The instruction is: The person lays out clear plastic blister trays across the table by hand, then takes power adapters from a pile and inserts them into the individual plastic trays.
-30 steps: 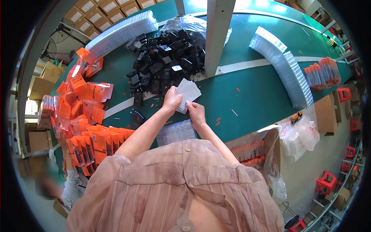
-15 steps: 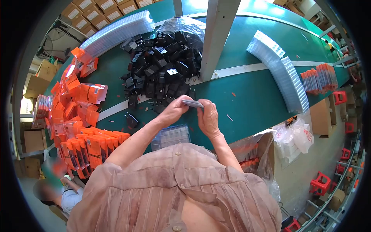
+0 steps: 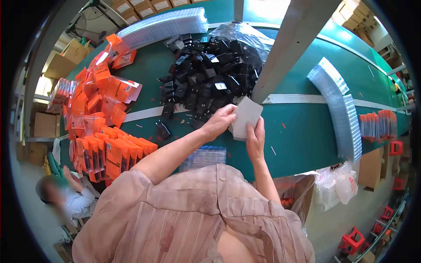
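A stack of pale grey-white cards (image 3: 247, 117) is held between both hands over the green table. My left hand (image 3: 220, 122) pinches the left edge of the stack. On the lower right side, my right hand (image 3: 255, 136) grips it with the thumb across its face. Behind the hands lies a heap of black plug adapters (image 3: 206, 79). Clear plastic trays (image 3: 204, 158) sit between my forearms, close to my body.
Orange packages (image 3: 118, 153) are piled at the left, with a co-worker (image 3: 79, 199) beyond them. Clear stacked trays (image 3: 337, 114) curve along the right, near more orange packs (image 3: 379, 125). A metal post (image 3: 294, 48) rises behind the hands.
The cards, edge-on half a second ago, now face up toward the camera, and both hands have shifted right in view. The whole scene has also shifted and tilted with the head.
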Demonstrator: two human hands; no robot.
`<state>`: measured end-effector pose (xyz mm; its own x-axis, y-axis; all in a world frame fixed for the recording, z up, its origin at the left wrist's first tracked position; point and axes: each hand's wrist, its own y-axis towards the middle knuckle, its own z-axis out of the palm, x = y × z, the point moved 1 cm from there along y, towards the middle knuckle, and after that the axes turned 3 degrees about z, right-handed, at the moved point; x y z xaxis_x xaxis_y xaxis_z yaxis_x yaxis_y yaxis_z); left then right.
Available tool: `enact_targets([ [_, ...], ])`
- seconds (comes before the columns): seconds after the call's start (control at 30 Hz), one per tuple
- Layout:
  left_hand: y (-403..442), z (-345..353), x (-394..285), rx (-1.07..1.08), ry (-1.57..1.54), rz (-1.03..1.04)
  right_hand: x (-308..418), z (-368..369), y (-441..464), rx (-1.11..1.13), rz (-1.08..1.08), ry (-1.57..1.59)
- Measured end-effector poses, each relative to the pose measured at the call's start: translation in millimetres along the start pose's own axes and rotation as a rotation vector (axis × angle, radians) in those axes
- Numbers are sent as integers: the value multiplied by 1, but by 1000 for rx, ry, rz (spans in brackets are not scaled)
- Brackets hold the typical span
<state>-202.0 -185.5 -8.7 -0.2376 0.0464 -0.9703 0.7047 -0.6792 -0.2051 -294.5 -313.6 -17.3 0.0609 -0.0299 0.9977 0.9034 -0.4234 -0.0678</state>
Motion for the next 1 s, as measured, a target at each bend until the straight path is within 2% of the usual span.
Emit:
enact_targets([
  [0.03,-4,0,-12,-142,-131,-26,-1,15,13,-18,-78,-95],
  [0.07,-8,-2,-21,-280,-130,-67,-2,31,26,-39,-157,-190],
  [0.1,-5,-14,-17,-398,-103,-32,10,51,36,-13,-76,-221],
  [0.17,2,-47,-29,-574,-78,-114,6,87,56,90,-97,-166],
  [0.2,5,-72,-32,-616,-199,-99,3,100,62,95,-109,-301],
  [0.23,9,-100,-35,-655,-320,-83,1,110,67,97,-121,-434],
  [0.3,18,-161,-50,-1001,-454,-55,12,104,60,75,-188,-386],
  [0.37,41,-281,-13,-1183,-339,48,25,76,44,159,-161,-226],
  [0.43,61,-354,-5,-1242,-301,141,6,45,21,208,-19,-209],
  [0.5,82,-406,1,-1345,-393,131,-6,13,-8,163,83,-301],
  [0.6,111,-430,7,-1399,-420,-6,-26,-20,-58,53,289,-303],
  [0.7,141,-470,55,-1473,-235,-220,-45,-33,-101,-57,426,-215],
  [0.73,146,-490,76,-1419,-205,-224,-37,-29,-108,-93,503,-169],
  [0.77,139,-504,88,-1292,131,-183,-37,-24,-113,-55,517,-142],
  [0.8,125,-451,48,-1370,402,-431,-41,-20,-118,-16,533,-118],
  [0.83,117,-424,39,-1465,858,-388,-43,-18,-124,33,554,-97],
  [0.87,101,-370,-9,-1169,1052,-457,-41,-16,-126,145,435,-125],
  [0.9,98,-356,-11,-911,925,-214,-35,-12,-123,268,316,-151],
  [0.93,104,-344,-10,-596,1084,73,-29,-8,-119,310,167,-300],
  [0.97,76,-251,-65,-244,916,-86,-17,-3,-111,367,8,-443],
  [1.0,44,-185,-87,-123,1016,132,-13,-3,-103,416,19,-471],
])
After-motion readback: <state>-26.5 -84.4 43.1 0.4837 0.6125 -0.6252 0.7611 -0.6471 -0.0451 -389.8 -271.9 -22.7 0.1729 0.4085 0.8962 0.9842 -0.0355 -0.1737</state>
